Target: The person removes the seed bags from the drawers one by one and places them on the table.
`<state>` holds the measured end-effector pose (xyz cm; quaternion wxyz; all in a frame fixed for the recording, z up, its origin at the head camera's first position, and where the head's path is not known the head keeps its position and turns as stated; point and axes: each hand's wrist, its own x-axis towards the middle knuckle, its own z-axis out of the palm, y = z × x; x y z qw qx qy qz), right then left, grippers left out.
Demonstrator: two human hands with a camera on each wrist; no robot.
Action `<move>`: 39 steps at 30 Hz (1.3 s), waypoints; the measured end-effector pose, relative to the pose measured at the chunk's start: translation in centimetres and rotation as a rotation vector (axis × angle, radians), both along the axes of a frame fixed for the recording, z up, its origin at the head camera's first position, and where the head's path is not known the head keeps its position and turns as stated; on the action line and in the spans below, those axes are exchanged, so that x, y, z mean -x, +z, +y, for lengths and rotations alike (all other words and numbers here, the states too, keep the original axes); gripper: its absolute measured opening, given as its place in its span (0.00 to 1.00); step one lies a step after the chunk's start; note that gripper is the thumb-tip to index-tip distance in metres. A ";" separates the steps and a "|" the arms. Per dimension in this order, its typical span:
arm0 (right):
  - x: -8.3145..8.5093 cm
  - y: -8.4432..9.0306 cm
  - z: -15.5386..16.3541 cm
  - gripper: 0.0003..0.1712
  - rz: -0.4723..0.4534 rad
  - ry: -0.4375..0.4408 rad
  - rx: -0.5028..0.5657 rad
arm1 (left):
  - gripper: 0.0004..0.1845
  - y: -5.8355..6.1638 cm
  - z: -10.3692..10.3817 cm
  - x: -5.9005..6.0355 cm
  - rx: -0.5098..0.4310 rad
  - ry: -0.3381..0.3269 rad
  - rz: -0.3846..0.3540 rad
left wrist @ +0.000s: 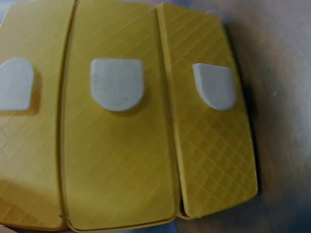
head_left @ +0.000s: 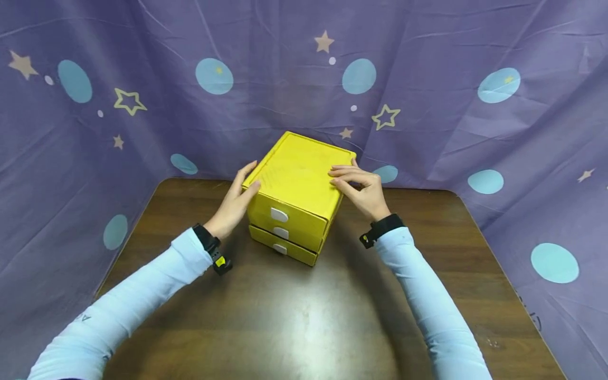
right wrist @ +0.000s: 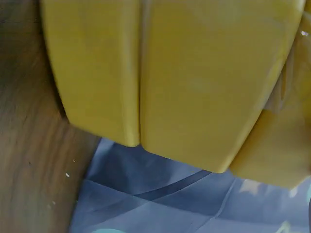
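A yellow plastic drawer box (head_left: 296, 179) with three stacked drawers stands near the back of the brown table (head_left: 304, 316). Each drawer front has a white tab handle (head_left: 279, 215), and all drawers look pushed in. My left hand (head_left: 235, 203) lies flat against the box's left side, thumb at the top front corner. My right hand (head_left: 361, 190) holds the top right edge, its bent fingers on the lid. The left wrist view shows the three drawer fronts (left wrist: 116, 145) close up. The right wrist view shows the box's yellow side (right wrist: 194, 82). Neither hand appears in the wrist views.
A purple cloth (head_left: 427, 105) with stars and blue dots hangs behind and on both sides of the table. It meets the table just behind the box (right wrist: 170, 199). Bare tabletop lies between the box and the near edge.
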<state>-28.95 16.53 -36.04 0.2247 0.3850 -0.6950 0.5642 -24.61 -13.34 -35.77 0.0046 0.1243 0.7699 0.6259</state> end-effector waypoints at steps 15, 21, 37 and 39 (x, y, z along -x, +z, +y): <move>4.4 1.8 2.9 0.22 -0.213 -0.080 0.183 | 0.18 -3.2 6.0 -0.8 0.045 -0.001 0.308; 6.1 3.4 3.5 0.23 -0.292 -0.133 0.193 | 0.17 -3.2 7.8 1.0 -0.012 0.055 0.408; -2.3 -0.1 4.5 0.23 -0.462 -0.103 0.003 | 0.15 -5.5 8.5 1.2 0.024 0.097 0.380; -3.7 -0.5 4.1 0.25 -0.469 -0.130 -0.031 | 0.15 -5.7 8.3 0.9 0.018 0.102 0.374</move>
